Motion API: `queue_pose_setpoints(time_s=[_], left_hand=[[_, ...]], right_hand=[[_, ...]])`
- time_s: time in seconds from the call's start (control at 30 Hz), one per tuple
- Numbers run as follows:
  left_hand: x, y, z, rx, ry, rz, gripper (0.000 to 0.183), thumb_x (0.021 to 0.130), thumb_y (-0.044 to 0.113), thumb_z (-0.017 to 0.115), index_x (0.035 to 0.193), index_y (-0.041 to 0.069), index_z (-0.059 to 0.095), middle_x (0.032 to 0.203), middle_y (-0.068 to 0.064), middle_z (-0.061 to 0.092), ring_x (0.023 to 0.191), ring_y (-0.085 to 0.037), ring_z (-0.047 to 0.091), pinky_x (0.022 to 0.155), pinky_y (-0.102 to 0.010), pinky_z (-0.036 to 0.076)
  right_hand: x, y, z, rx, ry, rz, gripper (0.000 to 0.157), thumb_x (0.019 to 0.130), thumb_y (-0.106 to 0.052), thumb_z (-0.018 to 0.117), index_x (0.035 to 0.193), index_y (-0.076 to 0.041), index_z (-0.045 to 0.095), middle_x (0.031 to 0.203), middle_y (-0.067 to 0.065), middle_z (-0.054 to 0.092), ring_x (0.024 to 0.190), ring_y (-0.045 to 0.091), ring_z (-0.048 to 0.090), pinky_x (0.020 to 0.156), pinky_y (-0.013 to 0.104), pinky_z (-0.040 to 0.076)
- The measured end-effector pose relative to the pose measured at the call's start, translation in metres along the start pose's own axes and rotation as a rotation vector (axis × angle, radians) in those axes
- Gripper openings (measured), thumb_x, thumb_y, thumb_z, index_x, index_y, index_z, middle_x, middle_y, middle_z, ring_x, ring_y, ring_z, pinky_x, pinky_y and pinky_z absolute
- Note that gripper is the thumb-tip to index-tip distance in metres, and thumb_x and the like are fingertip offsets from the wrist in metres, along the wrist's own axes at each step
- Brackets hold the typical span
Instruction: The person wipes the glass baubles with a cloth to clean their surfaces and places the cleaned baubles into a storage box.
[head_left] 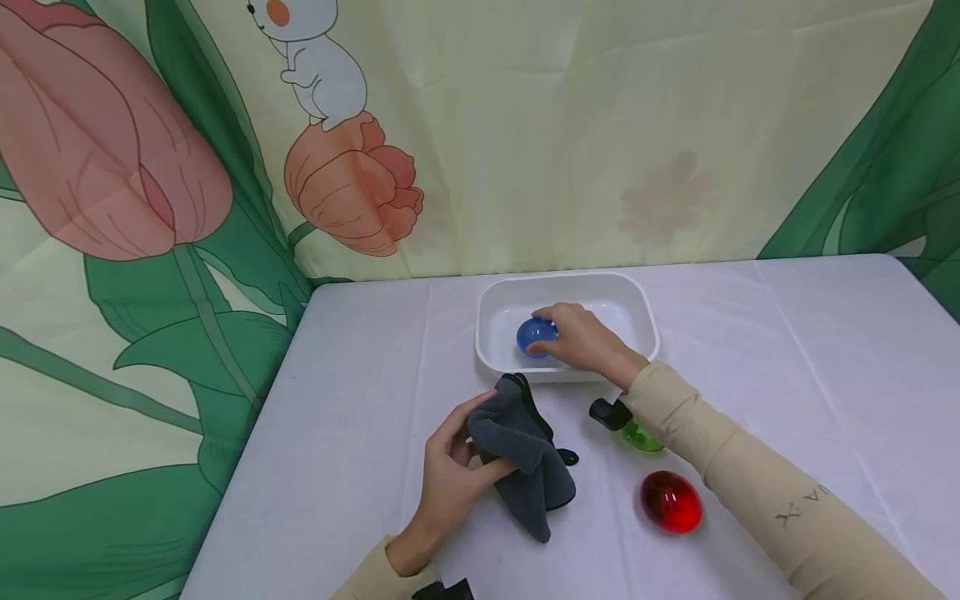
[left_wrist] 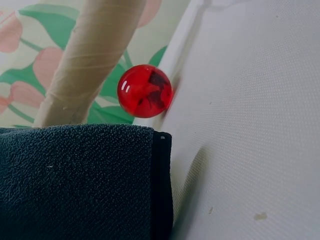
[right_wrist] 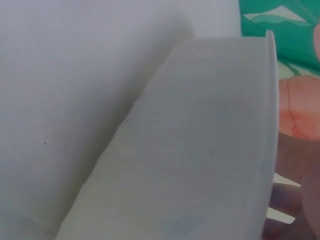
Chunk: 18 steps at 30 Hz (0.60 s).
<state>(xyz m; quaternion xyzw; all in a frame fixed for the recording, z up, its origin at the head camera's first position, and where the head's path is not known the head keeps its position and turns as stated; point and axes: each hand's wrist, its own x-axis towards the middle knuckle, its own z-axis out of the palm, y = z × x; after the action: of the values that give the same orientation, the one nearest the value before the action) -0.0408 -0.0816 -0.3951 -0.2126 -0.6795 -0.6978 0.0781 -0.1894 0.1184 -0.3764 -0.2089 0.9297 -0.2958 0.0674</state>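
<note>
My right hand (head_left: 581, 337) holds a clear blue ball (head_left: 534, 336) between thumb and fingers, inside the white tray (head_left: 491, 367). In the right wrist view the tray's outer wall (right_wrist: 200, 135) hides the ball and most of that hand. Nearer me, my left hand (head_left: 457, 475) grips a dark grey cloth (head_left: 517, 442) with black edging, bunched up just in front of the tray. The cloth (left_wrist: 80, 180) fills the lower left of the left wrist view, where no fingers show.
A red ball (head_left: 671, 502) rests on the white tablecloth (head_left: 360, 400) below my right forearm. Behind it, a green ball (head_left: 642, 436) is partly hidden by the wrist camera (head_left: 610, 413). A printed floral curtain (head_left: 525, 150) hangs behind the table.
</note>
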Motion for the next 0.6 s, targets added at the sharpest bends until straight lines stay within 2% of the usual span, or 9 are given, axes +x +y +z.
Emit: queue_pose_setpoints(time_s=[0.37,0.6], left_hand=[[0.0,-0.003,0.0,-0.016,-0.002,0.008,0.064,0.069,-0.014,0.071,0.128,-0.004,0.048,0.122,-0.019,0.052,0.102,-0.027,0.057,0.079,-0.03,0.051],[-0.001,-0.003,0.0,-0.013,0.001,0.003,0.064,0.07,-0.014,0.072,0.128,-0.003,0.048,0.122,-0.019,0.052,0.103,-0.03,0.056,0.08,-0.03,0.051]], right_hand=[[0.003,0.011,0.007,0.012,0.004,0.019,0.057,0.076,-0.027,0.076,0.121,0.002,0.057,0.12,0.019,0.058,0.109,0.032,0.054,0.09,0.046,0.044],[0.002,0.012,0.007,0.027,0.007,0.026,0.059,0.075,-0.03,0.076,0.123,0.0,0.057,0.12,0.017,0.058,0.108,0.03,0.054,0.088,0.044,0.045]])
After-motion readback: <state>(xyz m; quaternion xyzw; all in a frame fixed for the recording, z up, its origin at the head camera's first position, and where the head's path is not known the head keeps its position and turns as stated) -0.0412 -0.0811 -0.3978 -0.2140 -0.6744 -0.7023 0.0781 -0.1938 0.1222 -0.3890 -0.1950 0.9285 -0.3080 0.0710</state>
